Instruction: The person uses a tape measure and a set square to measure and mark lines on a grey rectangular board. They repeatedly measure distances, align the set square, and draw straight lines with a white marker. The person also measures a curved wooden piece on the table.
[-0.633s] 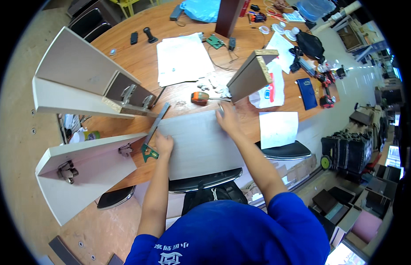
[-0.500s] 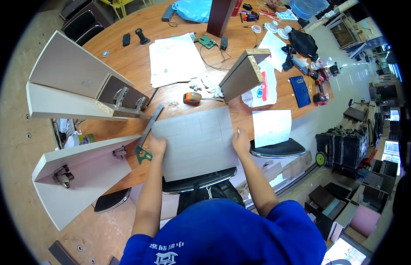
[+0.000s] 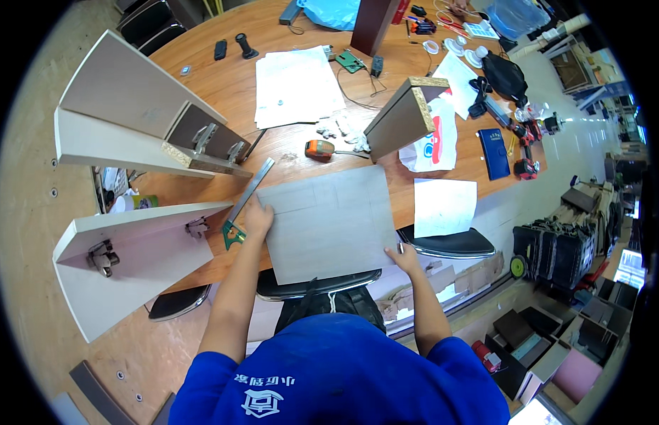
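A flat grey board (image 3: 329,234) with thin drawn lines near its far edge lies at the table's near edge and juts toward me. My left hand (image 3: 258,218) grips its left edge. At the near right corner, my right hand (image 3: 404,256) has its fingers closed on the board; a small thin thing shows at the fingertips, too small to name. Beside my left hand lies a combination square (image 3: 243,205) with a green head. Beyond the board are an orange tape measure (image 3: 319,149) and an upright brown L-shaped panel piece (image 3: 400,124).
Two pale panel assemblies with metal hinges, an upper one (image 3: 124,113) and a lower one (image 3: 131,262), stand at left. Paper sheets (image 3: 294,88), a blue notebook (image 3: 493,154) and red power drills (image 3: 526,152) lie across the table. A black chair (image 3: 450,243) is at right.
The board has turned counterclockwise: lines that ran near its right edge now lie near the far edge. My right hand has moved nearer me, to the corner. The whole view has shifted slightly.
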`<control>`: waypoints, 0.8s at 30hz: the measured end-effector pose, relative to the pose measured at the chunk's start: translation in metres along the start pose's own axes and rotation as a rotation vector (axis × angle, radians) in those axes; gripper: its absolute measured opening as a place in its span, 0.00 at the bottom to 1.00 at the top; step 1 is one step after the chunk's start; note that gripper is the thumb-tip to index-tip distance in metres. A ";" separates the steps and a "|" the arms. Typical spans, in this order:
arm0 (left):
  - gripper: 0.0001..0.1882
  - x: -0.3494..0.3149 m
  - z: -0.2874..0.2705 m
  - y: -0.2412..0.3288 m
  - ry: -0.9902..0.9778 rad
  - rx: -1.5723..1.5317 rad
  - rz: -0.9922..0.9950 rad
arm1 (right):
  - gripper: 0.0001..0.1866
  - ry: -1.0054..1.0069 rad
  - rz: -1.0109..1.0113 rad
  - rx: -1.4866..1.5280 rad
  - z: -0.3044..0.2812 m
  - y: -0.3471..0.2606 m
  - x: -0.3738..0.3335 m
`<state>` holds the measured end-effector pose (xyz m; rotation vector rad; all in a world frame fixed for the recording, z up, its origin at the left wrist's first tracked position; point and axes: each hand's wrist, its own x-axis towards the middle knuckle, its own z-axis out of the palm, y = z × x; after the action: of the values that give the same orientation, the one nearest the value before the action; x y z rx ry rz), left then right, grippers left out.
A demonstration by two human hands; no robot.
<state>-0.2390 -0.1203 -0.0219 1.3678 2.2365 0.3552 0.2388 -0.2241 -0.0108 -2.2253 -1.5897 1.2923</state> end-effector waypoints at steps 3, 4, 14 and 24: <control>0.34 0.008 0.002 0.008 0.018 -0.027 -0.012 | 0.25 -0.083 0.021 0.119 -0.004 0.008 -0.008; 0.33 0.008 0.005 0.007 0.027 -0.043 -0.009 | 0.23 -0.109 0.024 0.212 -0.005 0.000 -0.014; 0.25 0.015 0.025 -0.002 0.060 -0.385 -0.347 | 0.18 -0.244 -0.243 0.385 -0.061 -0.101 -0.092; 0.37 -0.054 -0.014 0.011 0.044 -1.407 -0.367 | 0.14 -0.270 -0.493 0.010 -0.201 -0.196 -0.151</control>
<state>-0.2174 -0.1624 0.0099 0.1840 1.4858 1.4282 0.2229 -0.1885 0.3058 -1.5455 -2.0427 1.4724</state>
